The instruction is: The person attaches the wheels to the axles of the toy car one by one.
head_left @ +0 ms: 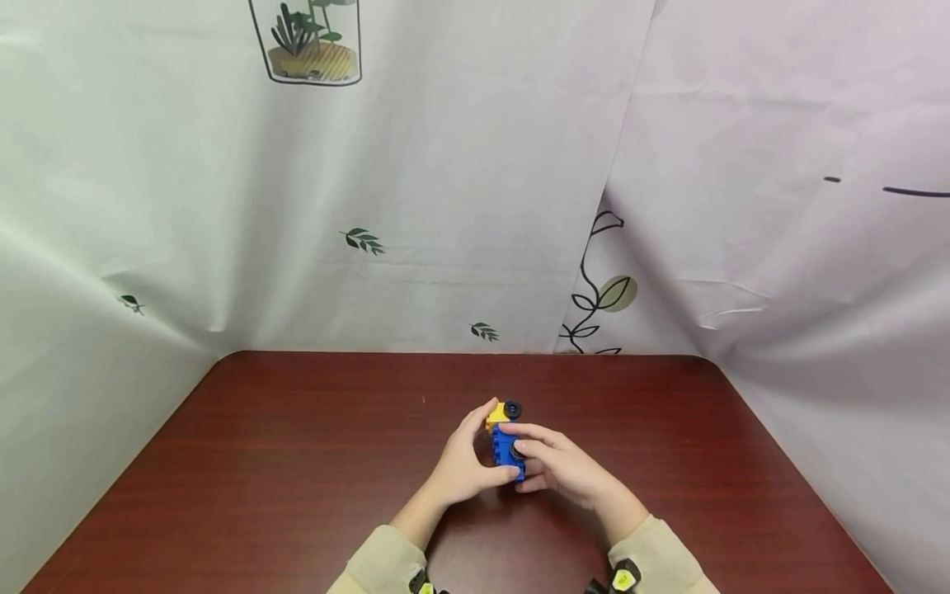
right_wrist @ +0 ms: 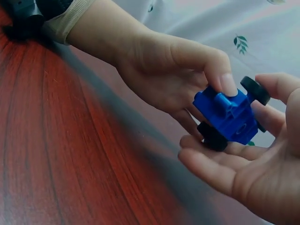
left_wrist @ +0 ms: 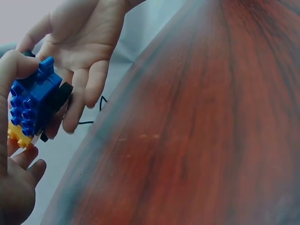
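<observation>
A small toy car point(head_left: 505, 441) built of blue and yellow toy bricks, with black wheels, is up between the two hands over the table. My left hand point(head_left: 462, 467) grips it lengthwise, its thumb on the blue end and a fingertip at the yellow end. From the other side my right hand point(head_left: 570, 467) holds the car at its wheels. In the left wrist view, studs show on the blue brick point(left_wrist: 35, 101), with the yellow brick point(left_wrist: 18, 136) below. A black wheel point(right_wrist: 255, 90) lies against right-hand fingers in the right wrist view. The thumb of my right hand is hard to make out.
A dark red wooden table point(head_left: 297, 462) lies under the hands. Behind it and at both sides hangs a pale cloth point(head_left: 460, 165) with printed leaves. Both forearms wear light sleeves point(head_left: 386, 561) with dark wrist devices point(head_left: 623, 575).
</observation>
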`<control>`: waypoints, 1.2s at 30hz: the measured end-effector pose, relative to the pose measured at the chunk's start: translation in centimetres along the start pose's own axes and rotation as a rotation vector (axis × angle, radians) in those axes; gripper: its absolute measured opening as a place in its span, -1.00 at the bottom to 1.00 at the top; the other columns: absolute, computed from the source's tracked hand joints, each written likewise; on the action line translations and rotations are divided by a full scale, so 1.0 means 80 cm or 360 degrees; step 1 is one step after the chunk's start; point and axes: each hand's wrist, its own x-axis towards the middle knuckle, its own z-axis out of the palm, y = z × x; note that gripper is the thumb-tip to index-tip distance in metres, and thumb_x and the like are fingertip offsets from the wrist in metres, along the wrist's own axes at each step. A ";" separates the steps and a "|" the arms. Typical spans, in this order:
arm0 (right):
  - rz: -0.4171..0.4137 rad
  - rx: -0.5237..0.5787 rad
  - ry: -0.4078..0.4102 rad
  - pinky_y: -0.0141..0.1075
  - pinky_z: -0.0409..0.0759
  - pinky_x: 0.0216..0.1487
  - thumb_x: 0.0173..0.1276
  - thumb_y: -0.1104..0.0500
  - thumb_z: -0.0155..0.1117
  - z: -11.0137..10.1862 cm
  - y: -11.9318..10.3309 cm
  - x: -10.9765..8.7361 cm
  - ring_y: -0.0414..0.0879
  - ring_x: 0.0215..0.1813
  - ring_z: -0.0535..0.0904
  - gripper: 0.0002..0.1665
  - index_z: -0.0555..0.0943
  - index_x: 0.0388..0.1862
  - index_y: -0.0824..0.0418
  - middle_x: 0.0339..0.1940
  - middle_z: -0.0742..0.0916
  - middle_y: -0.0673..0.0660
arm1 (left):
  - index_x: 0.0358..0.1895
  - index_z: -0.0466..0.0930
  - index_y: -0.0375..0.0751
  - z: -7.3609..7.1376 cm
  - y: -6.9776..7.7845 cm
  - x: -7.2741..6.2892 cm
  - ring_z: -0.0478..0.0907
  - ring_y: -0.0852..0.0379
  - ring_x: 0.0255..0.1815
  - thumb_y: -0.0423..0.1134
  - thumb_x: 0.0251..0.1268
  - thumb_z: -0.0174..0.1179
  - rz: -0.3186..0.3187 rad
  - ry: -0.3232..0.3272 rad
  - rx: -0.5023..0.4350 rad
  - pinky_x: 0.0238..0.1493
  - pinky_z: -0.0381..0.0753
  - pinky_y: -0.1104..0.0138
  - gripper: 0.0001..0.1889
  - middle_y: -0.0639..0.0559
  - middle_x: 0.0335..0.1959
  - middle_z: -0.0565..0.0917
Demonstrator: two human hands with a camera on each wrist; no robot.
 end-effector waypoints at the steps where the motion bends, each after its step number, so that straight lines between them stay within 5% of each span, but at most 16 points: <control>1: -0.0007 0.0034 -0.0025 -0.02 0.63 -0.02 0.48 0.04 0.00 0.000 0.001 0.000 0.00 -0.04 0.67 -0.40 0.27 0.42 0.23 0.22 0.54 0.29 | 0.45 0.09 -0.19 -0.001 0.007 -0.001 0.33 -0.09 0.34 -0.27 -0.08 0.46 0.0000 -0.0015 -0.0007 0.31 0.30 -0.09 -0.03 -0.16 0.41 0.24; 9: -0.0085 0.0124 -0.0052 -0.04 0.65 -0.07 0.48 0.10 0.00 -0.001 0.007 0.002 -0.03 -0.09 0.68 -0.44 0.29 0.37 0.32 0.14 0.59 0.21 | 0.43 0.09 -0.33 -0.010 0.042 -0.008 0.34 -0.15 0.32 -0.30 -0.06 0.43 0.0007 -0.0057 -0.0026 0.30 0.31 -0.10 -0.06 -0.25 0.39 0.26; 24: -0.0242 0.0154 0.0038 -0.25 0.68 -0.40 0.44 0.17 0.07 0.006 0.016 0.008 -0.10 -0.38 0.69 -0.54 0.41 0.26 0.33 -0.16 0.66 0.04 | 0.42 0.14 -0.30 -0.008 0.041 -0.008 0.36 -0.14 0.31 -0.30 -0.11 0.46 0.0045 0.0013 0.0014 0.27 0.36 -0.06 -0.05 -0.23 0.35 0.32; 36: -0.0238 0.0138 0.0079 -0.30 0.65 -0.49 0.42 0.17 0.10 0.010 0.012 0.005 -0.11 -0.42 0.66 -0.49 0.37 0.28 0.36 -0.16 0.65 0.03 | 0.42 0.16 -0.27 -0.009 0.041 -0.007 0.37 -0.09 0.31 -0.29 -0.14 0.48 0.0033 0.0019 -0.0008 0.30 0.35 -0.02 -0.05 -0.21 0.34 0.34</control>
